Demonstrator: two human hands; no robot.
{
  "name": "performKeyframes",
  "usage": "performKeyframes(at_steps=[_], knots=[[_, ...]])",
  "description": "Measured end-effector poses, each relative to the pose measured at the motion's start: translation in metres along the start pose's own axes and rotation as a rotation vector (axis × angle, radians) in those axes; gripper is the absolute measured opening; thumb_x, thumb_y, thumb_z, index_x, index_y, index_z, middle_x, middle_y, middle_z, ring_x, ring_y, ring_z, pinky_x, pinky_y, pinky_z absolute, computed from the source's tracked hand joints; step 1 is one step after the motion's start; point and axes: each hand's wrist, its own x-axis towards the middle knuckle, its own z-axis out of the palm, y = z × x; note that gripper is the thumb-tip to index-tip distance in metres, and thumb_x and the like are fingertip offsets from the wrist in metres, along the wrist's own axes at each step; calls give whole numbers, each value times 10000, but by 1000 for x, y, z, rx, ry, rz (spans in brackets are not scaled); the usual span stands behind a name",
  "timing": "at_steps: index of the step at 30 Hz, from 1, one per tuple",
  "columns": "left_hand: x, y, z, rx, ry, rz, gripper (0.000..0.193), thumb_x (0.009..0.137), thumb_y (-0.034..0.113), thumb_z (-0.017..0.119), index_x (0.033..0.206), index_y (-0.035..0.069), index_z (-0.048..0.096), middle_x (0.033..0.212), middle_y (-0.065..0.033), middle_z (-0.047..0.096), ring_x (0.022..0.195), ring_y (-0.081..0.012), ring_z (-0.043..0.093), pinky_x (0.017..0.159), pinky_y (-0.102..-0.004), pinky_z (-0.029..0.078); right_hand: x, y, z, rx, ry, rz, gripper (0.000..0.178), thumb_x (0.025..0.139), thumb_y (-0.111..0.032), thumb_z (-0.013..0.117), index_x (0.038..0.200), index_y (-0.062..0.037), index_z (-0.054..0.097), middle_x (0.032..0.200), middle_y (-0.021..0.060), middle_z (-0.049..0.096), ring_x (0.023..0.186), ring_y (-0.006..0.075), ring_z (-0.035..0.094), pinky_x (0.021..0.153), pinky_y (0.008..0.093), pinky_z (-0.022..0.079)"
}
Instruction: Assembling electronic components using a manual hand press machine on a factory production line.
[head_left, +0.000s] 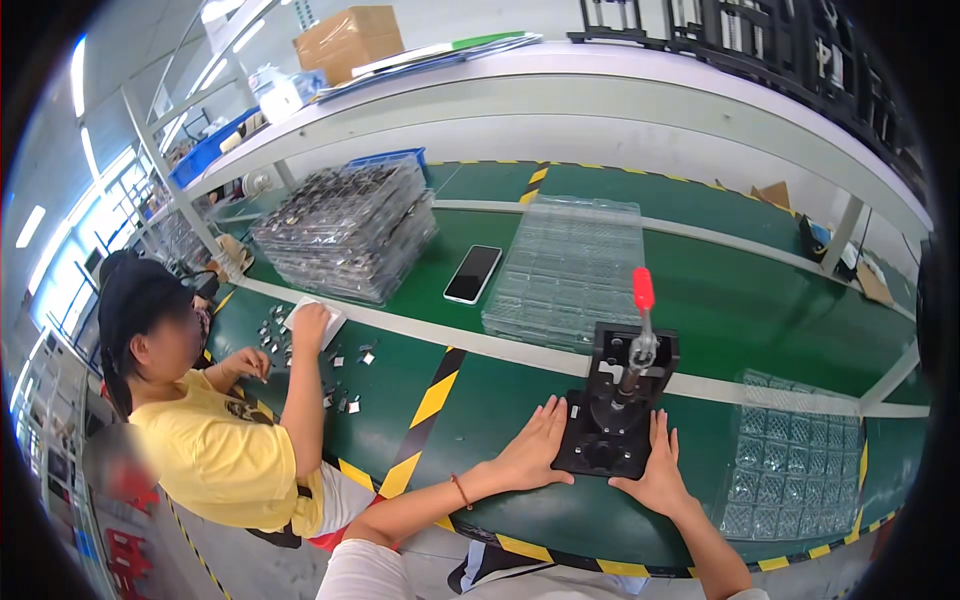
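In front of me on the green bench stands a black toggle-clamp fixture (617, 425), its red-tipped handle (643, 290) pointing up. My left hand (532, 447) lies against the left side of its base, fingers stretched forward and thumb along the front edge. Against the right side rests my right hand (658, 472), its fingers also stretched out and the thumb near the front corner. Neither hand is closed around anything. Right of the fixture lies a clear plastic tray (795, 460) with many small pockets. Behind the fixture is a stack of clear trays (568, 265).
A phone (473, 274) lies left of the clear stack, near piled filled trays (345, 230). At left, a co-worker in a yellow shirt (215, 435) handles small parts (340, 400) beside a white block (318, 318). Striped tape (425, 420) crosses the bench; a shelf (600, 92) spans above.
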Motion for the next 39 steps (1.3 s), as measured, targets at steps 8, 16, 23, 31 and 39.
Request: performKeyframes(at_steps=[8, 16, 23, 31, 39], knots=[[-9, -10, -28, 27, -98, -2, 1029, 743, 390, 724, 1386, -150, 130, 1415, -303, 287, 1355, -431, 229, 1125, -464, 198, 1, -18, 0, 235, 165, 93, 1233, 614, -204, 831, 1423, 68, -59, 1494, 281, 77, 1410, 395, 48, 1139, 474, 59], [-39, 38, -121, -15, -307, 291, 600, 859, 288, 599, 1296, -75, 408, 1044, -214, 596, 971, -347, 575, 875, -412, 436, -18, -46, 1, 347, 523, -762, 554, 720, 73, 489, 1238, 3, 305, 1202, 257, 420, 1066, 349, 490, 929, 440, 420], [26, 20, -39, -533, 882, 268, 152, 865, 32, 574, 1007, -24, 563, 768, -109, 626, 656, -199, 622, 598, -292, 484, 18, -28, 47, 392, 835, -619, 519, 755, 28, 513, 1239, -25, 335, 1302, 226, 340, 1200, 341, 394, 1037, 444, 300], [36, 1, 21, -635, 790, 82, 204, 841, 13, 602, 1014, 19, 494, 746, -50, 555, 576, -106, 520, 547, -237, 434, 21, -19, 37, 458, 815, -439, 508, 747, 53, 494, 1229, -19, 354, 1275, 196, 372, 1127, 305, 449, 941, 393, 371], [35, 3, 17, -395, 632, 280, 132, 778, 43, 654, 865, 40, 555, 762, -59, 535, 615, -206, 551, 554, -298, 455, 22, -10, 42, 730, 590, -230, 509, 762, 111, 481, 1237, -24, 356, 1156, 127, 413, 921, 169, 483, 819, 282, 402]])
